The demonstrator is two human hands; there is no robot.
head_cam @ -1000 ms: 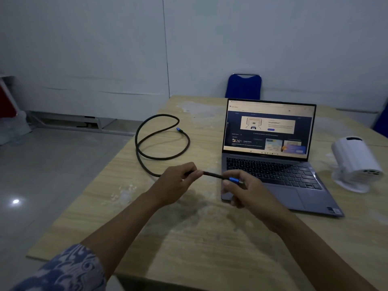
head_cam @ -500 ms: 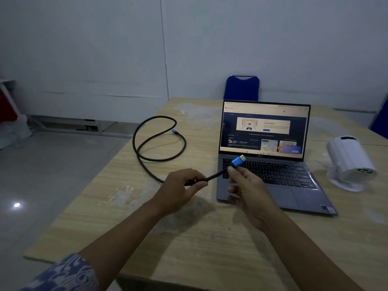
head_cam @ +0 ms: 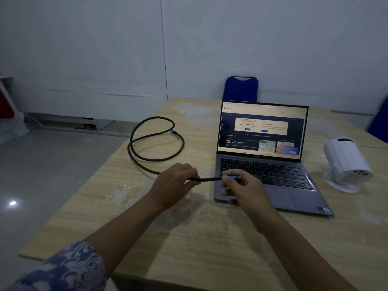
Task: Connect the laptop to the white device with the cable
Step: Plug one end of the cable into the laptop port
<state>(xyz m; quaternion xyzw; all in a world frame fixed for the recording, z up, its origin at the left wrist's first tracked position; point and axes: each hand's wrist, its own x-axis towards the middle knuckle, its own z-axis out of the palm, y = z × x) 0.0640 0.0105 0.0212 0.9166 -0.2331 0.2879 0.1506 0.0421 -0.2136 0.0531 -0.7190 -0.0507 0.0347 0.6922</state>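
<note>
A grey laptop (head_cam: 281,185) stands open with its screen lit on the wooden table (head_cam: 189,238). To its right sits the white device (head_cam: 346,162), a small projector on a round foot. A black braided cable (head_cam: 144,158) lies looped on the table's left side, its far blue plug (head_cam: 173,131) resting inside the loop. My left hand (head_cam: 174,183) pinches the cable a short way from its near end. My right hand (head_cam: 245,190) holds the near blue plug (head_cam: 232,177) level, just above the laptop's front left corner.
A blue chair (head_cam: 241,88) stands behind the table at the far edge. Another blue chair back (head_cam: 380,122) shows at the right border. Grey tiled floor lies left of the table, with white panels along the wall.
The blue plug, tilted up toward the screen half a second ago, is now lowered and level near the laptop's left edge. Both hands stay on the cable.
</note>
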